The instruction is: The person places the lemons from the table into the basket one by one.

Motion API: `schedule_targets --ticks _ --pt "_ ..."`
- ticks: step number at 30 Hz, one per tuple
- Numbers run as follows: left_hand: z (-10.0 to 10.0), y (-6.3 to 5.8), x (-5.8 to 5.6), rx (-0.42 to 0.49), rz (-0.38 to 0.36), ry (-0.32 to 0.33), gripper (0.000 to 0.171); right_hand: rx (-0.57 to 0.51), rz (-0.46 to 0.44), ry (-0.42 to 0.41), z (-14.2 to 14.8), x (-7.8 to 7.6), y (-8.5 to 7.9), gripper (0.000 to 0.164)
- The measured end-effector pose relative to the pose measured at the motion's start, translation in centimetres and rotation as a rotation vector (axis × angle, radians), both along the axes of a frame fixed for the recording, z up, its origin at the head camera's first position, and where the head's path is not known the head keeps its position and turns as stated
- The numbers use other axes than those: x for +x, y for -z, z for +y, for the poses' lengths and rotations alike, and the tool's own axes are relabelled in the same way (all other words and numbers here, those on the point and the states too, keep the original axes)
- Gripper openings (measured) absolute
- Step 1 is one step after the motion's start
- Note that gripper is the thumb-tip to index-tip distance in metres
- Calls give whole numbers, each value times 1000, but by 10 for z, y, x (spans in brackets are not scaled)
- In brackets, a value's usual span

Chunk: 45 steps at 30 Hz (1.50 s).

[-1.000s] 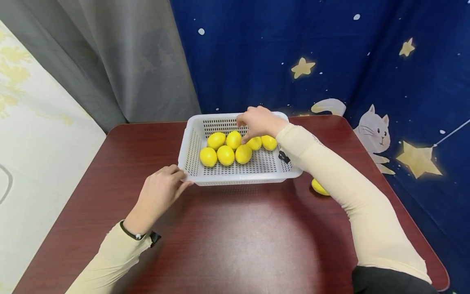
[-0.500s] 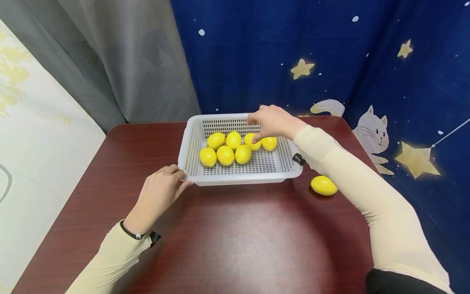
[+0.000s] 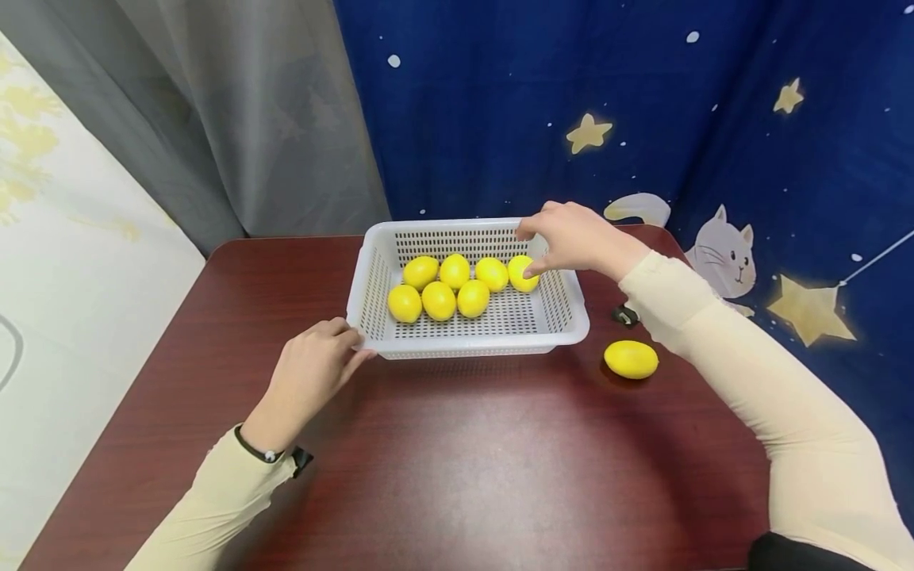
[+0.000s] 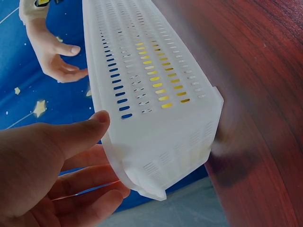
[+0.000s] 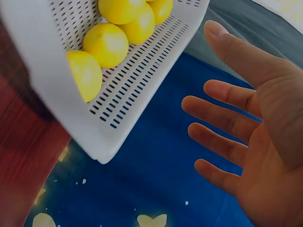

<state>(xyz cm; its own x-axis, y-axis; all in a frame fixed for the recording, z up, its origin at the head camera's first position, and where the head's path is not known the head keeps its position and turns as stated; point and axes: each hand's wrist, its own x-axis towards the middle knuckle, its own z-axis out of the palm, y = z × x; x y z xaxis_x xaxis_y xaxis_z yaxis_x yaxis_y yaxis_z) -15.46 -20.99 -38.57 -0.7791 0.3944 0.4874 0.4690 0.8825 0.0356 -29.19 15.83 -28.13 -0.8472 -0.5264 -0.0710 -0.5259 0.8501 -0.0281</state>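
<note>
A white plastic basket with slotted walls stands upright on the table, several yellow lemons lying in two rows on its floor. My left hand holds its near left corner; in the left wrist view the thumb lies against the outer wall by the rim and the fingers are on the other side. Over the basket's back right corner hovers my right hand, fingers spread and holding nothing. The right wrist view shows its open palm apart from the basket and lemons.
One more lemon lies on the dark red table, right of the basket, below my right sleeve. Behind the table hang a grey curtain and a blue star-patterned curtain.
My right hand has moved right across the basket, from above the middle lemons to its right end, uncovering lemons there and the one on the table. My left hand and the basket stay put.
</note>
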Motion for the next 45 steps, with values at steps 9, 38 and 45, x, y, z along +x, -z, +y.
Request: schedule_targets --ticks 9,38,45 --pt "1 0 -1 -5 6 7 23 -13 42 9 23 12 1 62" --pt "-2 2 -1 11 10 -2 22 -54 118 89 83 64 10 57" --pt "-3 2 -1 8 10 -1 23 -79 88 139 99 78 18 56"
